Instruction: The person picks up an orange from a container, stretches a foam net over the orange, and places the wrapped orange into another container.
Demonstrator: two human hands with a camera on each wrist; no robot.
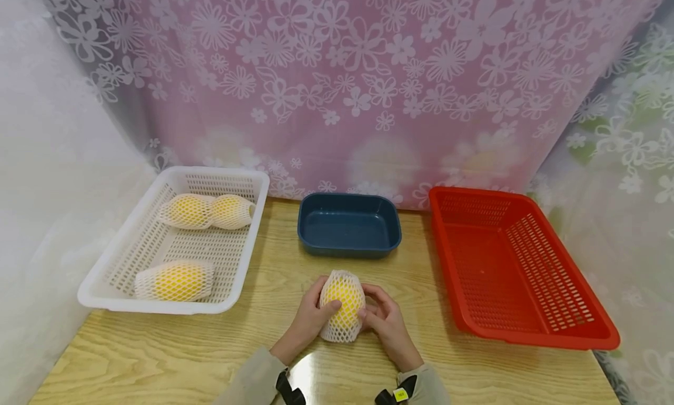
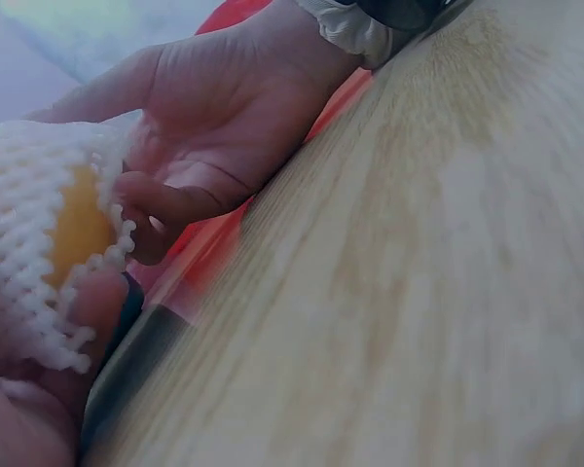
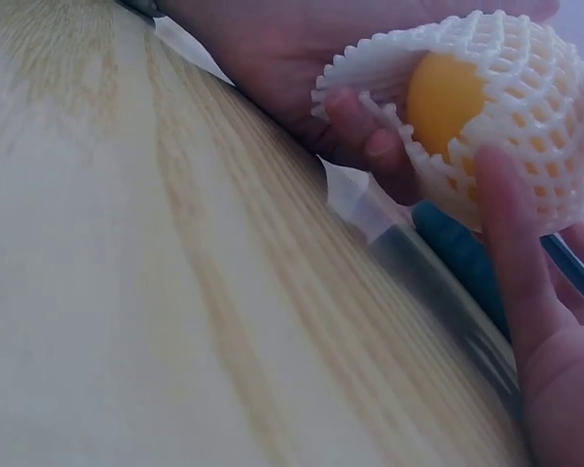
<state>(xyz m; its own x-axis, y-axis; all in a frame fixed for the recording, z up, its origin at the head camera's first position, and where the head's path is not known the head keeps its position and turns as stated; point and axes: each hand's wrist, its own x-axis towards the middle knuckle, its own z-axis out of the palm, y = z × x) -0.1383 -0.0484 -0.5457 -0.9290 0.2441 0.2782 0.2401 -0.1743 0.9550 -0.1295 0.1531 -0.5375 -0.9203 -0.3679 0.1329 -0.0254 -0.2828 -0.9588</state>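
Observation:
A yellow fruit in a white foam net [image 1: 342,305] is held between both hands above the table, in front of the blue basin. My left hand [image 1: 308,320] grips its left side, thumb across the front. On the other side, my right hand [image 1: 388,326] pinches the net's edge with thumb and fingers. The right wrist view shows the net's open end, where bare yellow skin of the fruit [image 3: 446,105] appears. From the left wrist view, the same netted fruit [image 2: 29,214] sits at the left edge, with the right hand [image 2: 224,117] beyond it.
At left stands a white basket [image 1: 242,264] with several netted yellow fruits [image 1: 184,281]. A dark blue basin [image 1: 350,253] stands at the back middle with nothing visible inside. A red basket [image 1: 458,299] stands at right. Behind the wooden table [image 1: 174,358] hangs a pink floral curtain [image 1: 337,89].

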